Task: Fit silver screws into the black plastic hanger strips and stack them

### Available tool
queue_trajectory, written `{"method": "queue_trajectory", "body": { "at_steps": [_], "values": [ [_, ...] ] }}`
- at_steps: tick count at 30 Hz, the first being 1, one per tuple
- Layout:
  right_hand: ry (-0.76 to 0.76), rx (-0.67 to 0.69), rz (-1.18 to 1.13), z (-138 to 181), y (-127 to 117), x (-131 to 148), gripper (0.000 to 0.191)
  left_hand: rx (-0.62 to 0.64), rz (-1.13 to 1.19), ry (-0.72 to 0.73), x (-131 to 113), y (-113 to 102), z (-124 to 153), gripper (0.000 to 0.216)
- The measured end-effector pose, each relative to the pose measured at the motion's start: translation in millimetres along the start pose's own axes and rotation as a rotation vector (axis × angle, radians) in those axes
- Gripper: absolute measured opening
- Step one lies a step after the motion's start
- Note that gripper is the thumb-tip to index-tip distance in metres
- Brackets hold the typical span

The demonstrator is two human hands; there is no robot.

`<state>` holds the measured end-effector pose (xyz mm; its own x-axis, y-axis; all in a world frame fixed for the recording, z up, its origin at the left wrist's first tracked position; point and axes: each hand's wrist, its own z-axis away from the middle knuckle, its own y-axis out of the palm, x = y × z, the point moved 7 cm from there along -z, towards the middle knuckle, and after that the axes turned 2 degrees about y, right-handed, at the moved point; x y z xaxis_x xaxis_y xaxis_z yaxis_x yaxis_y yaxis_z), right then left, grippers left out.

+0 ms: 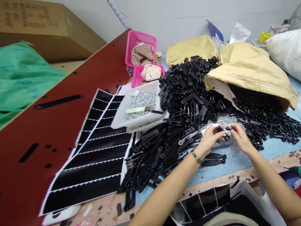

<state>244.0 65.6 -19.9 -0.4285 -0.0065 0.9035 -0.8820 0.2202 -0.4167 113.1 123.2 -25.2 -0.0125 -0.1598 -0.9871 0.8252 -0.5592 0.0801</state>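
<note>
My left hand (211, 137) is closed on a small black plastic part (220, 128), held over a heap of shiny metal screws and nuts (223, 119). Close beside it, my right hand (240, 137) pinches something small at the same part; its fingertips hide most of it. A big pile of black plastic link pieces (188, 84) lies to the left of and beyond my hands. Two of these long black pieces (213, 162) rest on the blue mat just below my left wrist. More small black parts (272, 122) are scattered to the right.
An open yellow sack (254, 66) spills black parts at the right. White trays (119, 116) hold metal screws, with a white-handled knife (138, 109) on top. Black sticker sheets (94, 163) lie at the left, near pink baskets (141, 36) and a red board (58, 125).
</note>
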Motion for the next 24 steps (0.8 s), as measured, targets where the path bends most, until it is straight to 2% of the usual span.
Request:
{"method": "queue_trajectory", "body": {
  "at_steps": [3, 5, 7, 9, 12, 14, 16, 19, 21, 24],
  "values": [
    [0.007, 0.139, -0.024, 0, 14, 5, 0.031, -0.034, 0.118, -0.064, 4, -4, 9, 0.037],
    [0.021, 0.156, -0.072, -1, 18, 2, 0.030, -0.042, 0.182, -0.115, 6, -8, 16, 0.038],
    [0.067, 0.028, -0.253, -3, 15, -2, 0.027, -0.060, 0.248, -0.152, 8, -11, 22, 0.038],
    [0.130, -0.169, -0.504, -5, 14, -5, 0.027, -0.078, 0.298, -0.169, 10, -10, 27, 0.036],
    [0.163, -0.353, -0.734, -9, 27, 2, 0.030, -0.067, 0.277, -0.158, 10, -2, 32, 0.033],
    [0.173, -0.398, -0.788, -12, 37, 11, 0.032, -0.048, 0.098, -0.086, 2, 1, 34, 0.028],
    [0.191, -0.416, -0.807, -13, 41, 16, 0.033, -0.022, -0.195, 0.056, -14, 1, 37, 0.022],
    [0.178, -0.421, -0.806, -13, 39, 20, 0.035, 0.020, -0.546, 0.194, -39, 2, 42, 0.014],
    [0.134, -0.421, -0.782, -12, 33, 23, 0.034, 0.076, -0.674, 0.140, -44, 1, 44, 0.007],
    [0.065, -0.374, -0.700, -10, 29, 32, 0.029, 0.212, -0.771, -0.012, -42, 3, 45, 0.018]
  ]
}}
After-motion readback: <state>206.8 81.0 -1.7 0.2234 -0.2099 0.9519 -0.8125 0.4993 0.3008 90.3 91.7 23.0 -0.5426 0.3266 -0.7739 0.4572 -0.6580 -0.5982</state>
